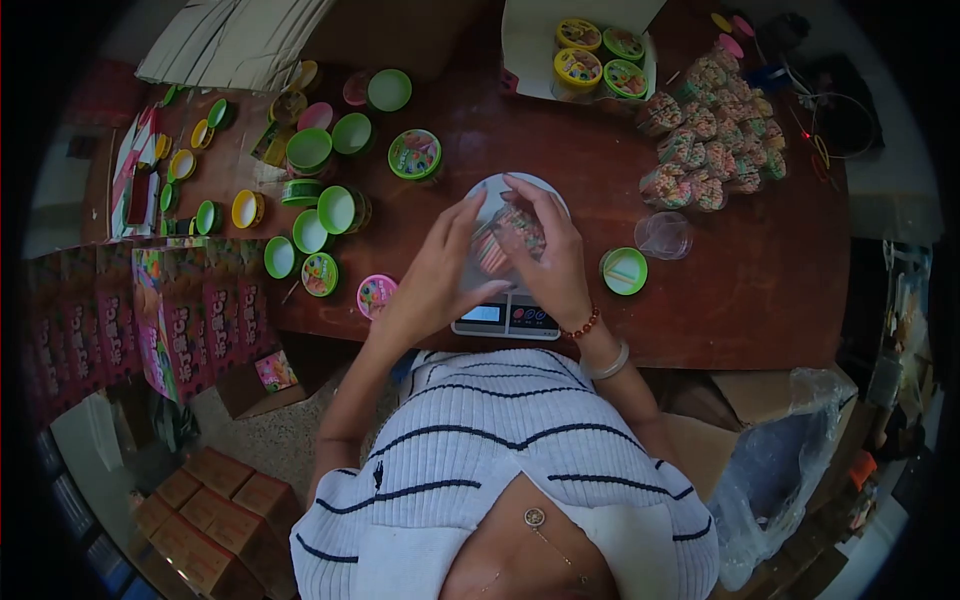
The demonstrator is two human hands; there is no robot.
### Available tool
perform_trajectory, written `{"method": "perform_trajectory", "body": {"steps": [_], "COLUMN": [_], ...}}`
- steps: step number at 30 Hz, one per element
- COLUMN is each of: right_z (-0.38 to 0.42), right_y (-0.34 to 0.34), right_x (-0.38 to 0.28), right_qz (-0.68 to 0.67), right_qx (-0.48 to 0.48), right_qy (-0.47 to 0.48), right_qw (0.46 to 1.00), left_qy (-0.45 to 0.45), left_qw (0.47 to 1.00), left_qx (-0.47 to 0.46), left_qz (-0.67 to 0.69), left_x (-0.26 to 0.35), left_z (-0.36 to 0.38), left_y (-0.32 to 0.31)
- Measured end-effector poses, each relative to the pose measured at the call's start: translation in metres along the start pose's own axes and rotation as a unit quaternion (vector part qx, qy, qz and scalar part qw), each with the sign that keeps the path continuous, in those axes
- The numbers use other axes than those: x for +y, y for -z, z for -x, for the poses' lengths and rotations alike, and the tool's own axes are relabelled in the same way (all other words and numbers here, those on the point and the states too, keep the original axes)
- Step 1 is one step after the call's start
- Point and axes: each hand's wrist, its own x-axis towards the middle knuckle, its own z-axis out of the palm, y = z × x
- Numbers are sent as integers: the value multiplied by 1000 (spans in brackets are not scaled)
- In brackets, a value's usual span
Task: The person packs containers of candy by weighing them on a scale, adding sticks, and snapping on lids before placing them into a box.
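A kitchen scale with a lit display stands on the table in front of me. Over its round platform is a clear plastic cup of thin striped sticks, tilted. My right hand curls around the cup's right side, its thumb across the sticks. On the left, my left hand has its fingers stretched out and its thumb apart, close beside the cup. Whether its fingertips touch the cup is hard to see. To the right lies a green-rimmed tub with a few sticks inside, near an upturned clear cup.
Many filled clear cups crowd the back right. An open carton holds several lidded tubs. Green and yellow tubs spread over the left, with a pink-lidded tub near my left forearm. Pink printed boxes stand left.
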Motion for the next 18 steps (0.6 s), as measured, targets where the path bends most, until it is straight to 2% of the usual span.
{"method": "perform_trajectory", "body": {"steps": [1,2,4,5,6,8,14,18], "right_z": [2,3,2,1,1,-1,0,1], "right_y": [-1,3,13,23,27,33,31,33], "right_x": [5,9,11,9,12,23,36,34], "right_qz": [-80,-75,-280,-321,-321,-468,-541,-556], "right_qx": [2,6,38,3,7,-15,-20,-19], "right_qy": [-23,-19,-113,-153,-152,-196,-202,-188], "right_qw": [997,997,952,935,935,862,816,809], "left_qy": [10,3,-6,-21,-25,-1,-10,-9], "left_qw": [1000,1000,999,996,996,986,967,958], "left_qx": [-15,-15,-34,-33,-35,-85,-109,-125], "left_qz": [20,22,-38,-84,-83,-146,-230,-256], "left_x": [10,16,25,31,37,49,72,83], "left_z": [-8,-15,-23,-27,-31,-39,-53,-60], "left_y": [-6,-11,-17,-16,-15,-12,-9,-6]}}
